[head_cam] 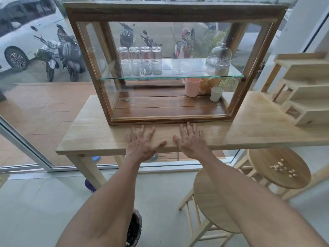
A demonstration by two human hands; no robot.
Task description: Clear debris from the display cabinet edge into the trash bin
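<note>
A wooden display cabinet [170, 120] with glass sides and a glass shelf stands on a light wooden table [89, 132]. My left hand [142, 142] and my right hand [191, 139] lie flat on the table just in front of the cabinet's bottom edge, fingers spread, holding nothing. My right fingertips touch the cabinet's front lip. A dark round trash bin [133, 229] stands on the floor below, mostly hidden by my left forearm. Pale crumbs of debris [284, 169] lie on a round stool top at the right. I see no debris along the cabinet edge.
Inside the cabinet are several upturned glasses [139, 61], a glass dome jar [219, 59], a pink cup [192, 87] and a white cup [216, 94]. A stepped wooden rack [306, 90] sits at the table's right. A second stool [211, 202] stands under my right arm.
</note>
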